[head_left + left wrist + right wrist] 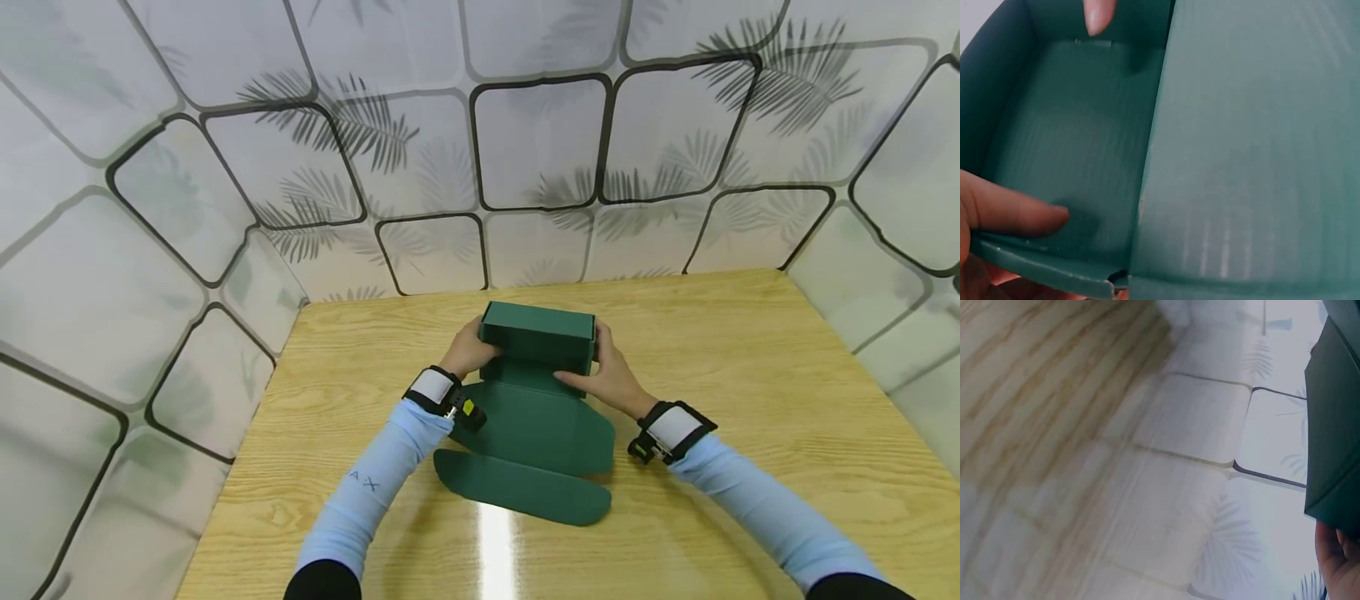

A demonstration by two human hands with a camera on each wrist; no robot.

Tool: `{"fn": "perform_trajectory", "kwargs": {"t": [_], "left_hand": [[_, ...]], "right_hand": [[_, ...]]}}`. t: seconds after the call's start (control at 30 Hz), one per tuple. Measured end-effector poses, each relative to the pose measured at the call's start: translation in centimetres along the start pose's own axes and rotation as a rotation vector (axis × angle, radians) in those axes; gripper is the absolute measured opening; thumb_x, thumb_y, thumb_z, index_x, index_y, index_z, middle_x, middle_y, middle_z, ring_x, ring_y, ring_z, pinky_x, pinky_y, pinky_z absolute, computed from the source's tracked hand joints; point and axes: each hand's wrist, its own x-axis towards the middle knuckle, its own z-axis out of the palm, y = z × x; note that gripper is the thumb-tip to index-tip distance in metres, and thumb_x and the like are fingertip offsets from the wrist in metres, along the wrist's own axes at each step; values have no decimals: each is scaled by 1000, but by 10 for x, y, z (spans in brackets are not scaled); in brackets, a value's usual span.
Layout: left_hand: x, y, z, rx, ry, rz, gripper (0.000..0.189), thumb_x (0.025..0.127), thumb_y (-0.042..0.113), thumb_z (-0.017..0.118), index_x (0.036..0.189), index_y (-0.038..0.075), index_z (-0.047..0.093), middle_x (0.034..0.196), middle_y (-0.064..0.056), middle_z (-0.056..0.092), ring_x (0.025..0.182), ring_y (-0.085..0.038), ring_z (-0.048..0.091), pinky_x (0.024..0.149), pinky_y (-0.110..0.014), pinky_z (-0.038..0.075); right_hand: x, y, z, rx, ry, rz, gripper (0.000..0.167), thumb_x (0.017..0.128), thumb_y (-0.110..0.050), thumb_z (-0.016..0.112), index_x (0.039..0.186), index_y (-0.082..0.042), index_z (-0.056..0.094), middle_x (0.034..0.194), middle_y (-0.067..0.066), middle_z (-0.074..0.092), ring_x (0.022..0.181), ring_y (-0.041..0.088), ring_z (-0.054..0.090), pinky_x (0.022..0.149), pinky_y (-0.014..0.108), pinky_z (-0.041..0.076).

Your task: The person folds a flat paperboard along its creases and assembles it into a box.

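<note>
A dark green cardboard box [537,322] is tipped up on the table, its hollow turned toward me. Its unfolded lid [536,427] reaches nearer to me and ends in a rounded flap [525,490]. My left hand [467,350] grips the box's left side wall, thumb inside and fingers outside, as the left wrist view shows over the bare box floor [1079,131]. On the opposite side my right hand [611,379] holds the other wall with its thumb at the inner side. In the right wrist view, only part of that hand [1334,562] shows below the box's outer face [1335,437].
A light wood-grain table [750,375] lies under the box. Pale panels [540,142] with dark outlines and leaf prints stand around its back and sides. A bright light reflection falls on the table's near middle.
</note>
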Motion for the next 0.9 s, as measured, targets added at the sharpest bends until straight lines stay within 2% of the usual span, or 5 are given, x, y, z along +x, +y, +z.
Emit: {"fn": "perform_trajectory", "kwargs": {"t": [0.23,0.37,0.53,0.7,0.9], "left_hand": [[14,6,-18,179,-75,30,51,83,6,64,133,0,53,130,-22,58,115,-36,57,97,-45,48],[20,8,-24,363,-184,61,48,86,1,59,134,2,53,130,-20,58,114,-35,57,98,-43,47],[22,14,-21,535,-419,149,53,85,-8,49,135,7,53,128,-15,60,103,-25,55,90,-35,45],[22,21,-10,619,-603,255,42,91,-3,50,131,10,58,123,-9,63,102,-19,57,91,-29,46],[15,31,6,620,-719,342,26,97,8,54,122,7,61,119,-10,66,106,-19,61,92,-24,46]], "right_hand": [[5,-8,-12,42,-139,-10,125,75,-18,84,154,-8,-13,160,24,5,143,46,15,111,65,18],[15,-18,-22,11,-167,-129,95,88,-19,72,156,-6,7,159,22,14,145,42,15,111,65,15],[27,-35,-24,-158,-165,-581,25,100,-12,51,117,1,65,125,19,60,125,34,49,110,40,36],[33,-56,-8,-306,-216,-1001,33,102,-24,48,89,-7,73,98,9,71,104,27,64,103,30,44],[30,-68,16,-437,-288,-1223,39,100,-26,51,67,-15,67,71,-2,66,76,13,64,78,33,52]]}}
